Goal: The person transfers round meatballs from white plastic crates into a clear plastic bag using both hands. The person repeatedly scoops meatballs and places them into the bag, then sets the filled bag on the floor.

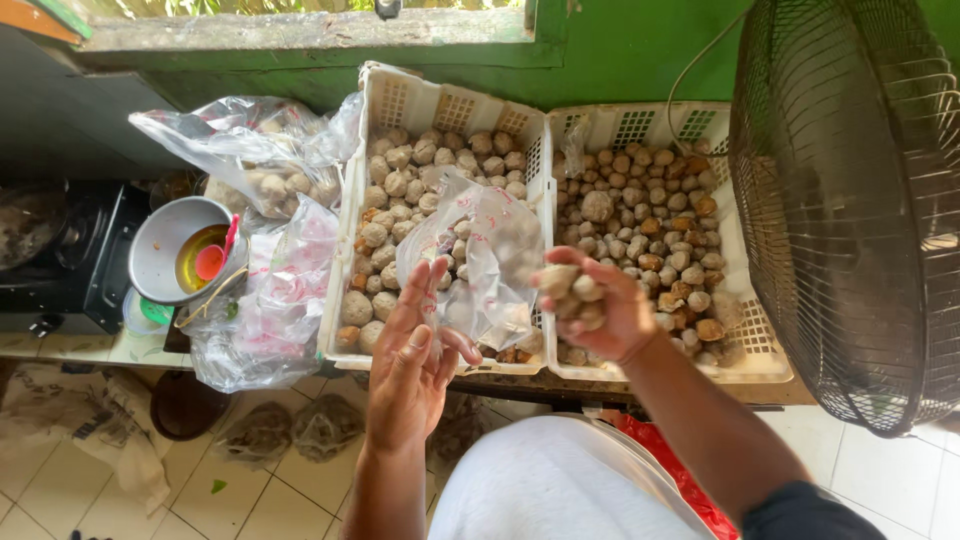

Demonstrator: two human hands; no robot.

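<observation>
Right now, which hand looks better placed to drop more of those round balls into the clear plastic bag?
The right hand: it already grips several balls beside the bag. The left hand holds the bag's edge.

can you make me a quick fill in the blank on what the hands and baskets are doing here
1. The right hand holds a fistful of round ____.
2. The left hand holds open a clear plastic ____.
3. The two white baskets sit side by side below a wall painted ____.
4. The metal bowl at the left holds a pink ____.

Missing words: balls; bag; green; spoon
</observation>
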